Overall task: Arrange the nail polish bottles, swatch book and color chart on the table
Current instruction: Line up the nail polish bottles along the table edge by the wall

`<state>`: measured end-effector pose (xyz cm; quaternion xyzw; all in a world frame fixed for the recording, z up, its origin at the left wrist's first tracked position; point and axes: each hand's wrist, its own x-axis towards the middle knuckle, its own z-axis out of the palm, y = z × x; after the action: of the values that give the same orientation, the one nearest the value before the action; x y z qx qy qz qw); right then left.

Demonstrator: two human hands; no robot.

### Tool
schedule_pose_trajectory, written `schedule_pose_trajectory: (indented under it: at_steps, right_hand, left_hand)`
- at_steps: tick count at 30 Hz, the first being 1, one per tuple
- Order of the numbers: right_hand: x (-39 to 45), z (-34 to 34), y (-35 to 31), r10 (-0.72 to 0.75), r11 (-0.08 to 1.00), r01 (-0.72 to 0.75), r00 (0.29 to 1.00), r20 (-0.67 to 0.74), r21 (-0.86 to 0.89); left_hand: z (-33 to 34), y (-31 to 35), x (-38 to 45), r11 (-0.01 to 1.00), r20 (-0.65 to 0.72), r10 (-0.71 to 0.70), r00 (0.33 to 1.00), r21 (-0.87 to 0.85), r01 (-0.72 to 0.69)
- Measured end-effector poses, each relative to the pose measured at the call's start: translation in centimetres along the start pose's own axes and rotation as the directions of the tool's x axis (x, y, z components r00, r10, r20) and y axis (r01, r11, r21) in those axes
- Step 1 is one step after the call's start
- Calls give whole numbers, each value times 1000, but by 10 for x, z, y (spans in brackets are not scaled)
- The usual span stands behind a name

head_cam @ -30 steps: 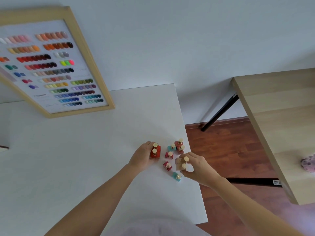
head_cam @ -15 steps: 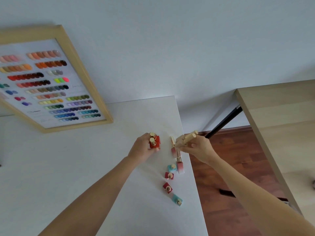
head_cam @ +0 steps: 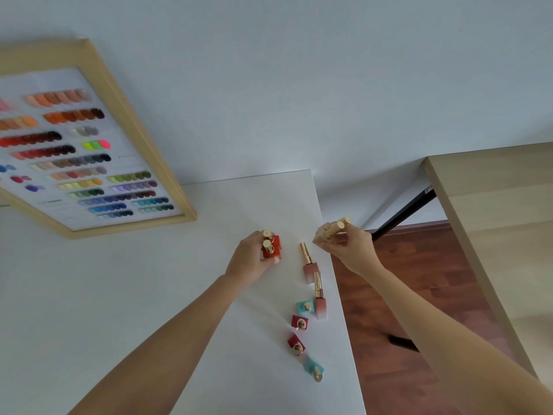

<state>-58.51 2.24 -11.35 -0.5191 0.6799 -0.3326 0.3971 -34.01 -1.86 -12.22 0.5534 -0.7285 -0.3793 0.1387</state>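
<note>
My left hand (head_cam: 250, 259) grips two red nail polish bottles (head_cam: 271, 248) with gold caps on the white table (head_cam: 149, 295). My right hand (head_cam: 348, 248) holds two beige bottles (head_cam: 335, 227) tilted above the table's right edge. Two pink bottles (head_cam: 311, 269) stand between my hands. Nearer me, a teal bottle (head_cam: 305, 307), two dark red bottles (head_cam: 299, 322) and another teal bottle (head_cam: 314, 366) form a line. The framed color chart (head_cam: 83, 157) leans at the back left. No swatch book is in view.
A wooden table (head_cam: 493, 205) with a black leg (head_cam: 404, 215) stands to the right across a strip of wooden floor (head_cam: 404, 295). The white wall is behind. The white table's right edge runs just beside the bottles.
Both hands have moved away from me with their bottles, the right hand lifting the beige pair and tilting it. The camera view has shifted, so the remaining bottles appear strung out in a line.
</note>
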Motion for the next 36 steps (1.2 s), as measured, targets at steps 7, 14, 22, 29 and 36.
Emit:
schedule_pose_trajectory:
  at_steps: [7,14,22,29,36]
  right_hand:
    - [41,13,-9,-75,957,95,994,83,-275]
    - [64,22,-8,-93,928,137,986,140,-346]
    - [82,32,-10,-49,980,44,998,-24,-193]
    - [112,40,-15,-37,987,15,989,-140,-160]
    - [142,44,-19,-46,986,16,982,-185,-163]
  left_hand:
    - [-1,11,30,998,13,-28,1000,53,27]
    - [3,19,59,993,-19,-17,1000,113,19]
    - [14,27,90,998,-144,-62,988,12,65]
    - [21,43,124,964,-268,-196,943,-229,135]
    - [22,51,149,949,-331,-199,923,-301,96]
